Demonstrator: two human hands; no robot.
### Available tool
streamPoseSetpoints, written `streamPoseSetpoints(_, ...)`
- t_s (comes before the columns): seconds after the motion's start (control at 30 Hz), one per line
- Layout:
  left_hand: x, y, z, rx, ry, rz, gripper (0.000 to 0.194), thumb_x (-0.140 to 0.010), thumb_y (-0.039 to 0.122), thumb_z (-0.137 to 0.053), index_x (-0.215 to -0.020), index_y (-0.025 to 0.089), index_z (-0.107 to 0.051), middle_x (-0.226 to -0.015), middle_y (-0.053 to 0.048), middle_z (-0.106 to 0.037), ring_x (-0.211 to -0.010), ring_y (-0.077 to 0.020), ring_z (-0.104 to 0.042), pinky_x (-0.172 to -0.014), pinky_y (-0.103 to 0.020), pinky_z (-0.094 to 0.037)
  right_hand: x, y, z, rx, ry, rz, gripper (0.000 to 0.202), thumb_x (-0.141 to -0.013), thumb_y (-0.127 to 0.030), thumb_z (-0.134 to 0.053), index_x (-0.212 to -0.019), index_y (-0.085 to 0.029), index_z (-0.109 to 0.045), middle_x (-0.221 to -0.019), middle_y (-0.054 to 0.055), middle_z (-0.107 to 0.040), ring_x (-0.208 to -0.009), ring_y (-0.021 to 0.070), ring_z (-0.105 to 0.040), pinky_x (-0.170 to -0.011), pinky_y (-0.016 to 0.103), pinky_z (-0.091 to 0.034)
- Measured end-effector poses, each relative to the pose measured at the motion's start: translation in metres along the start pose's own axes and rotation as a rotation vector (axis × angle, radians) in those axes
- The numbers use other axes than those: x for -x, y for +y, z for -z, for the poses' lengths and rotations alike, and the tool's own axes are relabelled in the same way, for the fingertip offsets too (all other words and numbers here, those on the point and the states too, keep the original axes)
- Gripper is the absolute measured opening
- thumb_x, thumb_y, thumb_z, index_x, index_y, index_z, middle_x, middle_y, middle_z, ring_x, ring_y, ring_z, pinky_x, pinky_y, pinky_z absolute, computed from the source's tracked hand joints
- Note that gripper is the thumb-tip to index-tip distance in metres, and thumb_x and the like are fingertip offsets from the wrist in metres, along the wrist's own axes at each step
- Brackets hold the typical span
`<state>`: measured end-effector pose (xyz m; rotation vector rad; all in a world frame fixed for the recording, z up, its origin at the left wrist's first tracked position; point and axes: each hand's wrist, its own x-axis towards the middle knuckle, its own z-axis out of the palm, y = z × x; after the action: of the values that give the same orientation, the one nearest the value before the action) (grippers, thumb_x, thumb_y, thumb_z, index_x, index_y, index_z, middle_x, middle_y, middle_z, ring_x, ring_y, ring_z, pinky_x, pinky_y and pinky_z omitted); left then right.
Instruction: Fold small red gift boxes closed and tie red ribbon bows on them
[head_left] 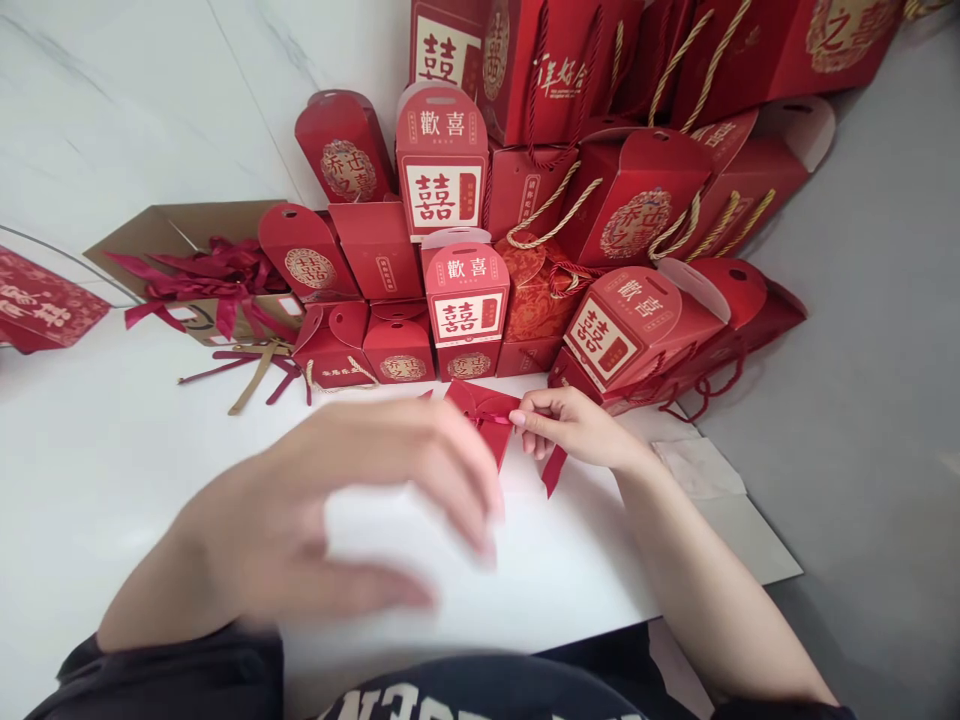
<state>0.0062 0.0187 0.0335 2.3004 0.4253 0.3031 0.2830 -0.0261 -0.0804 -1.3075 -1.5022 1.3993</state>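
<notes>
My right hand has its thumb and fingers pinched on a dark red ribbon at the right side of a small red gift box. One ribbon end hangs from below that hand. The box lies on the white table, and its lower left part is hidden behind my other hand. Close to the camera, my left hand is blurred by motion. Its thumb and fingers are apart, with nothing visible between them, and it is raised over the table in front of the box.
Red gift boxes and bags with rope handles stand stacked along the back wall. At the left, a cardboard box holds dark red ribbons, and loose strips lie before it. A grey wall bounds the right side.
</notes>
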Motion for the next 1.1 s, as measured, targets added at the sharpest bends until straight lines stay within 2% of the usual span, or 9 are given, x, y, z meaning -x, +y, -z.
streamPoseSetpoints(0.13,-0.033,-0.023,0.006,-0.325,0.033,0.314,0.043,-0.085,0.057,-0.056,-0.113,0.026,-0.062,-0.114,-0.007,-0.068,-0.1,-0.0264,-0.062,-0.081,-0.033,-0.047,0.0,-0.001,-0.001,-0.012,-0.004,0.0,0.044,-0.089,-0.057,-0.057,-0.073,-0.016,-0.061,-0.062,0.002,-0.064,-0.054,0.0117,-0.063,-0.052,0.023,-0.052)
streamPoseSetpoints(0.2,-0.041,-0.039,0.006,-0.412,-0.043,0.447,0.053,-0.08,0.064,-0.057,-0.114,0.023,-0.061,-0.113,-0.008,-0.067,-0.096,-0.027,-0.063,-0.073,-0.03,-0.044,0.0,-0.001,-0.001,-0.016,0.0,0.005,0.043,-0.088,-0.055,-0.059,-0.072,-0.016,-0.06,-0.061,0.002,-0.064,-0.054,0.0114,-0.062,-0.053,0.022,-0.053)
streamPoseSetpoints(0.3,-0.047,-0.05,0.007,-0.407,-0.23,0.508,0.044,-0.079,0.063,-0.058,-0.095,0.022,-0.065,-0.094,-0.004,-0.068,-0.076,-0.0204,-0.061,-0.061,-0.026,-0.038,0.001,0.0,0.001,-0.003,0.014,0.015,0.04,-0.087,-0.053,-0.061,-0.071,-0.016,-0.059,-0.061,0.001,-0.064,-0.053,0.011,-0.062,-0.053,0.022,-0.052)
streamPoseSetpoints(0.4,-0.05,-0.05,0.007,-0.391,-0.299,0.454,0.037,-0.082,0.055,-0.058,-0.074,0.019,-0.061,-0.078,-0.002,-0.063,-0.066,-0.0157,-0.055,-0.057,-0.024,-0.033,0.001,-0.001,0.001,0.001,0.015,0.02,0.04,-0.088,-0.053,-0.06,-0.07,-0.017,-0.058,-0.061,0.001,-0.064,-0.054,0.0116,-0.062,-0.053,0.024,-0.053)
streamPoseSetpoints(0.5,-0.053,-0.049,0.009,-0.329,-0.299,0.392,0.041,-0.083,0.054,-0.058,-0.066,0.017,-0.057,-0.071,-0.001,-0.058,-0.063,-0.0133,-0.051,-0.055,-0.024,-0.032,0.002,-0.002,0.0,0.017,0.009,0.032,0.04,-0.089,-0.052,-0.059,-0.07,-0.017,-0.058,-0.062,0.001,-0.064,-0.054,0.012,-0.062,-0.054,0.025,-0.053)
streamPoseSetpoints(0.63,-0.056,-0.055,0.015,-0.101,-0.335,0.367,0.039,-0.086,0.052,-0.056,-0.07,0.017,-0.064,-0.068,0.0,-0.06,-0.062,-0.0116,-0.051,-0.056,-0.022,-0.036,0.003,-0.002,0.002,0.024,0.011,0.045,0.039,-0.089,-0.051,-0.059,-0.07,-0.017,-0.059,-0.062,0.001,-0.063,-0.055,0.012,-0.061,-0.055,0.025,-0.052)
streamPoseSetpoints(0.87,-0.053,-0.077,0.033,0.14,-0.583,0.396,0.019,-0.079,0.035,-0.07,-0.083,0.018,-0.079,-0.072,-0.003,-0.071,-0.069,-0.015,-0.064,-0.065,-0.021,-0.048,0.001,0.005,0.003,0.072,0.009,0.062,0.038,-0.091,-0.051,-0.056,-0.074,-0.018,-0.06,-0.065,0.001,-0.064,-0.056,0.0112,-0.06,-0.055,0.024,-0.051)
streamPoseSetpoints(1.0,-0.056,-0.087,0.031,0.177,-0.5,0.216,0.014,-0.076,0.033,-0.076,-0.08,0.021,-0.08,-0.081,-0.005,-0.073,-0.074,-0.0145,-0.065,-0.068,-0.02,-0.049,-0.003,0.007,0.001,0.087,0.008,0.071,0.038,-0.092,-0.051,-0.054,-0.074,-0.018,-0.059,-0.066,0.001,-0.065,-0.055,0.0106,-0.06,-0.056,0.023,-0.051)
streamPoseSetpoints(1.1,-0.063,-0.092,0.018,0.253,-0.339,0.013,0.008,-0.076,0.028,-0.077,-0.082,0.024,-0.081,-0.114,-0.008,-0.071,-0.102,-0.02,-0.065,-0.09,-0.027,-0.049,-0.003,0.007,0.001,0.086,0.012,0.066,0.039,-0.092,-0.052,-0.054,-0.074,-0.018,-0.058,-0.066,0.001,-0.065,-0.055,0.011,-0.061,-0.055,0.023,-0.051)
